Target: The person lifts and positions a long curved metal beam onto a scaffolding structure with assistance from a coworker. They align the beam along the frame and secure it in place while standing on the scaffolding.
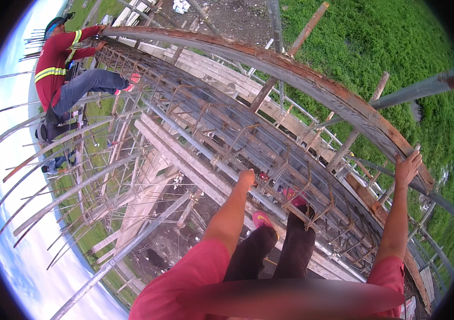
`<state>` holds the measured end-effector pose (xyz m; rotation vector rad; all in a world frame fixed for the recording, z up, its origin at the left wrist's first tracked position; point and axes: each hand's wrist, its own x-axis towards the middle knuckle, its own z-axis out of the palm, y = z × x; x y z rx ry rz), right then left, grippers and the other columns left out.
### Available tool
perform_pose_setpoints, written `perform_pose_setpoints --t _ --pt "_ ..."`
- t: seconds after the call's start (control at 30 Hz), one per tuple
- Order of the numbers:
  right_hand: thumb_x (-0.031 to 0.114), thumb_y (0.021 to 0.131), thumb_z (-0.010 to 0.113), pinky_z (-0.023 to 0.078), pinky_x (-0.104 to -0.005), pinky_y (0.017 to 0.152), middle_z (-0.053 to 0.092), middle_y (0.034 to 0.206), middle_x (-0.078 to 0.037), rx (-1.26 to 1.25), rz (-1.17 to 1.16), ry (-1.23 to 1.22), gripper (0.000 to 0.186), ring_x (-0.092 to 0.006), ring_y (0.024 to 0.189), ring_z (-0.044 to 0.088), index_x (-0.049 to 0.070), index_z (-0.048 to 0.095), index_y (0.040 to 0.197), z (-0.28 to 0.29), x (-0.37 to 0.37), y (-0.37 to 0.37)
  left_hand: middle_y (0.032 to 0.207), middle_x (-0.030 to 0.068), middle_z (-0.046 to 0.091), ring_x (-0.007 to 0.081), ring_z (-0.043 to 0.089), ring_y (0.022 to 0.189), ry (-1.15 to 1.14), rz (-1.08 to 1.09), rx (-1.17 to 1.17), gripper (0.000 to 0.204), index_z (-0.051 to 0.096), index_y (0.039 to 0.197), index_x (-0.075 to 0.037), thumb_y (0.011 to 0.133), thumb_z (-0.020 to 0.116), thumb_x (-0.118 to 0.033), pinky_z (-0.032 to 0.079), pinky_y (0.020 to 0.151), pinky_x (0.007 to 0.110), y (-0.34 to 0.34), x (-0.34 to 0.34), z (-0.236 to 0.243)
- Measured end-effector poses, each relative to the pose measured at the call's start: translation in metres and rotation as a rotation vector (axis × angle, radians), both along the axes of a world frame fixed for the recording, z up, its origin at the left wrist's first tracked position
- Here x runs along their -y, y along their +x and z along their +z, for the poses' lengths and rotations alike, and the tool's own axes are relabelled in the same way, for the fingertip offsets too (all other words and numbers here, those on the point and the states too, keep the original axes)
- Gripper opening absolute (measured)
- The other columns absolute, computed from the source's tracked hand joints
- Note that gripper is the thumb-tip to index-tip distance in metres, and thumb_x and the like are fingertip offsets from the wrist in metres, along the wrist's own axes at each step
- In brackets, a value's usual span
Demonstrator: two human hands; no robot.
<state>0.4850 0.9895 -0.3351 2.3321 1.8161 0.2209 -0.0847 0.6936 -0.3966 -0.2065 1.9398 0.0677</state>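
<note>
My right hand (408, 166) grips the near end of a long wooden form board (312, 80), worn brown along its upper edge and grey on its face. The board stands on edge and arcs across the view to the far left. There a co-worker (59, 69) in a red long-sleeved top with reflective bands has hands at its other end. My left hand (246, 178) is closed, beside the rusty rebar cage (227, 128); what its fingers hold is hidden. My feet, in pink shoes (263, 220), are at the cage and the pipe beside it.
A long steel pipe (184, 136) runs along the cage, next to pale timber beams (171, 154). Scaffold pipes (424, 88) cross at the right, over green grass (365, 42). Bare rods and pipes jut out at the left. The ground lies well below, and other people work farther down.
</note>
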Motion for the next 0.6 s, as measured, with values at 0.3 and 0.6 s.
perform_pose_setpoints --t 0.3,0.6 --pt "0.054 0.082 0.077 0.05 -0.0474 0.098 0.06 0.127 -0.024 0.07 0.182 -0.192 0.084 -0.0407 0.121 0.058 -0.006 0.049 0.132 0.038 -0.032 0.034 0.115 0.0144 0.067 0.0273 0.073 0.089 0.06 0.053 -0.089 0.053 0.042 0.141 -0.001 0.105 0.048 -0.039 0.058 0.076 0.05 0.008 0.007 -0.003" --pt "0.061 0.077 0.078 0.055 -0.0466 0.086 0.067 0.108 -0.021 0.039 0.221 -0.183 0.079 -0.0385 0.103 0.068 -0.005 0.058 0.117 0.046 -0.038 0.027 0.122 0.0167 0.064 0.0286 0.073 0.088 0.05 -0.004 -0.128 0.057 0.034 0.144 -0.001 0.105 0.047 -0.041 0.059 0.071 0.046 0.006 0.013 -0.006"
